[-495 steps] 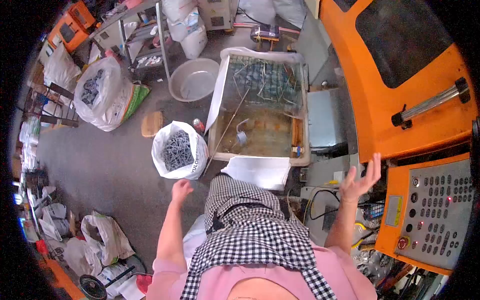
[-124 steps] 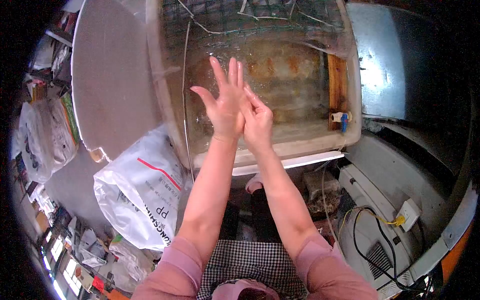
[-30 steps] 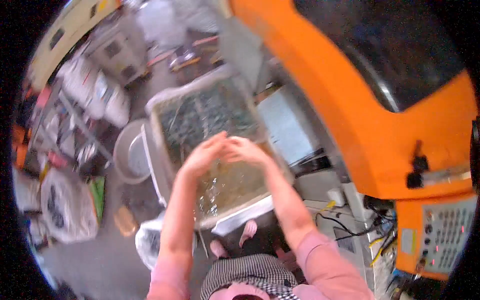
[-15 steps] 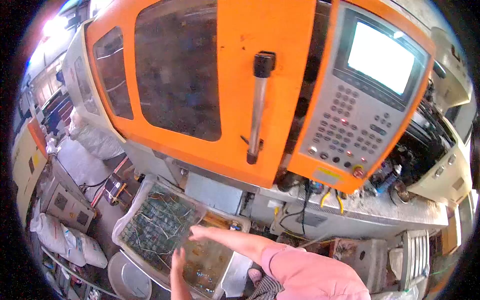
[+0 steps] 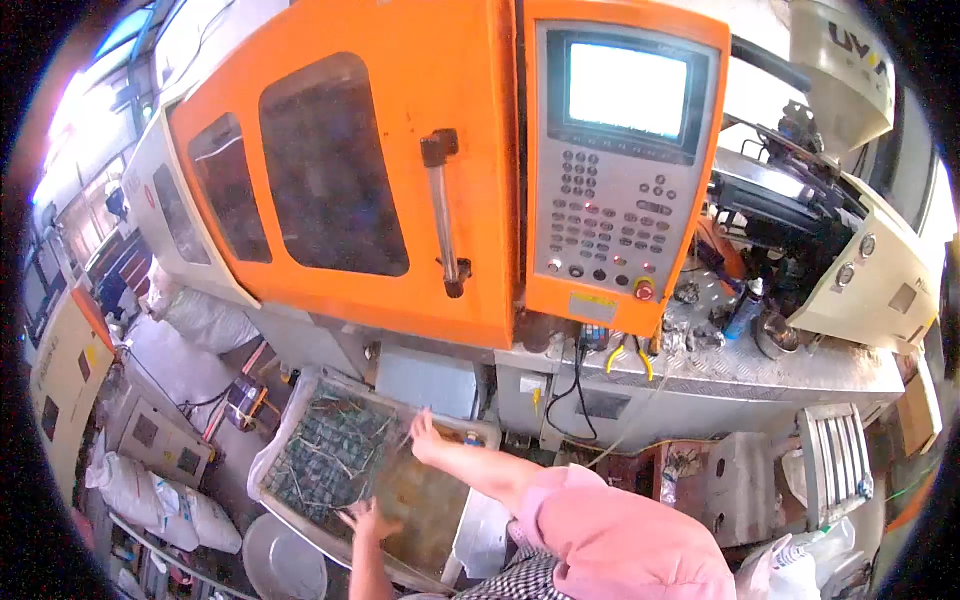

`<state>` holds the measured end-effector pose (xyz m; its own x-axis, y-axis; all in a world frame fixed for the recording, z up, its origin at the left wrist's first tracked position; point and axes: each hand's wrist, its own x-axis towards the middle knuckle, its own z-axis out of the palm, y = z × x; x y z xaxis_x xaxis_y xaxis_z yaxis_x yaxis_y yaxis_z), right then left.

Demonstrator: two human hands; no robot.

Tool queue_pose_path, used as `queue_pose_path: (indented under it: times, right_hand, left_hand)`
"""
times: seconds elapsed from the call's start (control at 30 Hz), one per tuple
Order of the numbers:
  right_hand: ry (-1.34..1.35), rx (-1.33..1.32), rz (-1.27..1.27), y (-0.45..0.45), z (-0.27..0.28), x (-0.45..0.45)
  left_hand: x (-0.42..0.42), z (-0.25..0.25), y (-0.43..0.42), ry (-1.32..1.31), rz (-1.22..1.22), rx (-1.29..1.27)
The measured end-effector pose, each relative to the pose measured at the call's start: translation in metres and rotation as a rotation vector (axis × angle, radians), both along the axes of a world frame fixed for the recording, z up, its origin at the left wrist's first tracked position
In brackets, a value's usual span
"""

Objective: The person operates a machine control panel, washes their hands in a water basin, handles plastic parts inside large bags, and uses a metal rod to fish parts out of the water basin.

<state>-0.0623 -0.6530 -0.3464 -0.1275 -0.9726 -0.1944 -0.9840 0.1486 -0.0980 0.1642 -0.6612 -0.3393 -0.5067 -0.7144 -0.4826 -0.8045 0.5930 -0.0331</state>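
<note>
A large pale bin (image 5: 268, 462) stands below the machine. Its left part is filled with rows of dark green pieces (image 5: 325, 450), with thin pale strips (image 5: 350, 465) lying across them. Brownish, wet-looking contents (image 5: 425, 500) fill the right part. My left hand (image 5: 370, 522) is over the near side of the bin, thumb and fingers apart. Further back, my right hand (image 5: 426, 438) hovers over the boundary between the two parts, its fingers stretched out and slightly blurred. I make out nothing held in either hand.
An orange machine door (image 5: 470, 90) and a control panel (image 5: 610, 190) rise beyond the bin. Yellow-handled pliers (image 5: 630, 360) hang at the metal ledge (image 5: 700, 372). A round tub (image 5: 285, 560) and white sacks (image 5: 190, 510) stand left; a grey slatted frame (image 5: 835, 465) stands right.
The view has turned, so the machine sits further left and more upright. My hands have moved apart, the right one away towards the bin's far side. The left hand's fingers have spread.
</note>
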Motion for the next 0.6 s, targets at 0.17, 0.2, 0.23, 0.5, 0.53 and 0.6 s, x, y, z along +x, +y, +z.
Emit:
queue_pose_path:
  times: [0.17,0.2,0.23,0.5,0.53,0.6]
  right_hand:
    - [-0.949,0.232,0.185,0.023,0.05,0.036]
    - [-1.283,-0.032,0.114,0.018,0.058,0.046]
    - [-1.388,-0.206,0.18,0.02,0.091,0.057]
    - [-1.073,-0.262,0.203,0.021,0.107,0.063]
    - [-0.629,0.029,-0.117,0.032,0.097,0.072]
    - [0.517,-0.161,0.227,0.082,0.022,0.053]
  left_hand:
    - [-0.02,0.051,0.012,1.107,0.292,0.622]
    - [-0.025,0.096,0.02,1.336,0.256,0.789]
    - [-0.024,0.138,0.029,1.553,0.187,0.942]
    - [0.036,0.111,0.031,0.774,0.23,0.138]
    - [0.043,0.044,0.017,0.351,0.505,0.057]
    - [0.097,-0.049,0.058,0.13,-0.09,-0.441]
